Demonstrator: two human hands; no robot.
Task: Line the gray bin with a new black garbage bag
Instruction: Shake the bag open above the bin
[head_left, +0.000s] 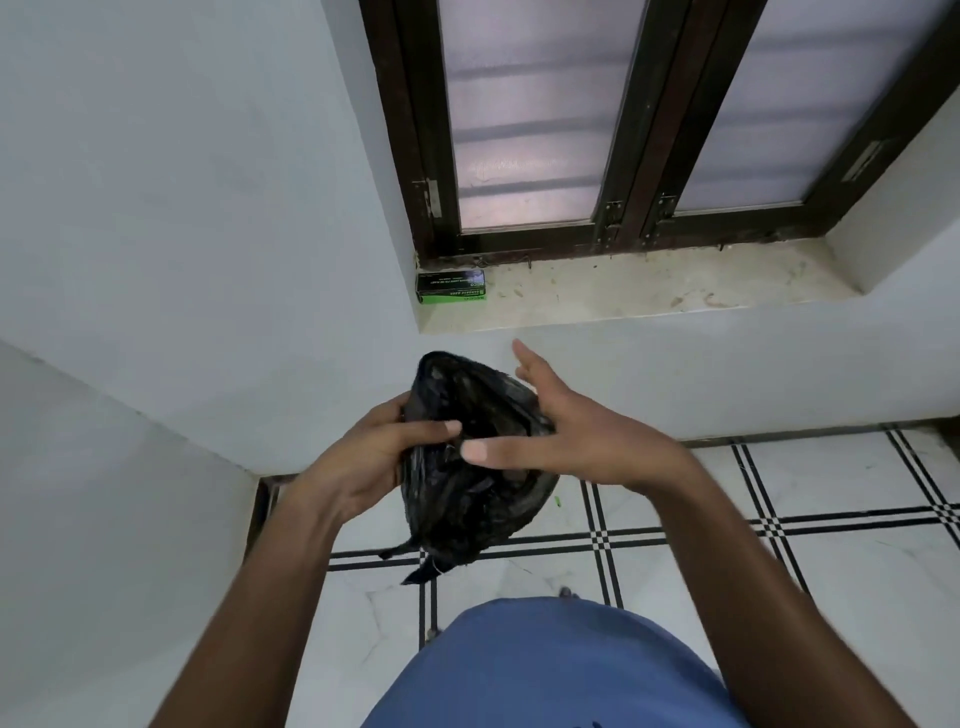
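A crumpled black garbage bag (470, 467) hangs in front of my chest, above the tiled floor. My left hand (376, 457) pinches its left edge between thumb and fingers. My right hand (561, 434) rests against the bag's right side with fingers spread and thumb laid across the front; whether it grips the plastic is unclear. No gray bin is in view.
A green and black box of garbage bags (451, 287) lies at the left end of a stone window sill (649, 291). Behind it is a dark-framed window (623, 130). White walls form a corner on the left. The floor (779, 561) has white tiles with black lines.
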